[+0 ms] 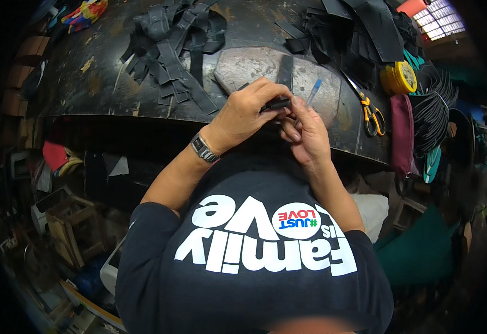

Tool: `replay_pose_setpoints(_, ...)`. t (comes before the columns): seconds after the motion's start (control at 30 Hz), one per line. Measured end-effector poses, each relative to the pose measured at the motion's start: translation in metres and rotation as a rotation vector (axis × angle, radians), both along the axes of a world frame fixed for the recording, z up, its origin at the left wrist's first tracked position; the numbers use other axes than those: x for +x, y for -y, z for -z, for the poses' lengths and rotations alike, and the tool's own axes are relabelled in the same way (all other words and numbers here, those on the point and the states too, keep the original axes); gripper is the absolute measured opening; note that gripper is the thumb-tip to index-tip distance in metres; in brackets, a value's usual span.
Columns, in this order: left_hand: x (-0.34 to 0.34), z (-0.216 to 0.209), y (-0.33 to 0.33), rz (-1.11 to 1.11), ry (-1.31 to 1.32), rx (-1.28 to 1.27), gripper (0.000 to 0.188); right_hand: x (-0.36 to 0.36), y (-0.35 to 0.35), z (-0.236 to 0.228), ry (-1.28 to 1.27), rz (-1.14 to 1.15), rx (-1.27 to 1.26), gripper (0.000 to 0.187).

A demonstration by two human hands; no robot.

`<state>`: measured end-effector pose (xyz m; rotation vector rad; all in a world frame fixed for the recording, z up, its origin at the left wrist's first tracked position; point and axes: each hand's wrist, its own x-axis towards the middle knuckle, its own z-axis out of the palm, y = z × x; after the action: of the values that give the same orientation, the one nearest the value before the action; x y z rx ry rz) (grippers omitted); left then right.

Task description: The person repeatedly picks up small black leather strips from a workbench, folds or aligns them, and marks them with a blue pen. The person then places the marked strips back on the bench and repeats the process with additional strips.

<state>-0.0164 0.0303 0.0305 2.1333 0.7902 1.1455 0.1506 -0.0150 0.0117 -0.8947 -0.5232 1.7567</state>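
Observation:
My left hand [249, 111], a watch [204, 148] on its wrist, has its fingers curled round a small black strap piece [277, 104] just off the table's near edge. Close beside it, my right hand [309, 131] is closed with its fingertips at the same piece. A clear pen with a blue end [314, 92] slants up out of the right hand. Part of the strap piece is hidden behind the fingers. Beyond both hands lies a flat stone slab [238, 64] with a black strip [285, 72] across it.
Piled black straps [176, 61] lie left on the dark table [96, 83]; more black pieces [366, 33] are heaped far right. Orange-handled scissors [372, 116], a yellow tub [399, 78], a maroon pouch [402, 133] and a bundle of black cords [435, 108] are at the right.

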Motion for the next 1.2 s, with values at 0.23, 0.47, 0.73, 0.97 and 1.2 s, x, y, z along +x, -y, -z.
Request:
replay_pose_setpoints(0.23, 0.0, 0.011, 0.009, 0.019, -0.025, -0.005, 0.038, 0.006, 0.002, -0.004, -0.041, 0.066, -0.068, 0.012)
replay_pose_setpoints(0.47, 0.002, 0.01, 0.023, -0.093, 0.09, 0.022, 0.037, 0.02, 0.006, -0.002, 0.049, 0.055, -0.016, 0.01)
replay_pose_setpoints(0.73, 0.003, 0.017, 0.056, 0.214, 0.321, -1.068, 0.028, 0.023, 0.01, -0.016, 0.071, 0.089, 0.147, 0.011)
replay_pose_setpoints(0.97, 0.017, 0.04, 0.048, 0.135, 0.805, -1.124, 0.015, 0.028, 0.022, -0.038, 0.538, -0.119, 0.502, 0.014)
replay_pose_setpoints(1.2, 0.023, 0.037, 0.045, 0.235, 0.723, -1.076, 0.015, 0.027, 0.031, -0.036, 0.754, -0.015, 0.623, 0.017)
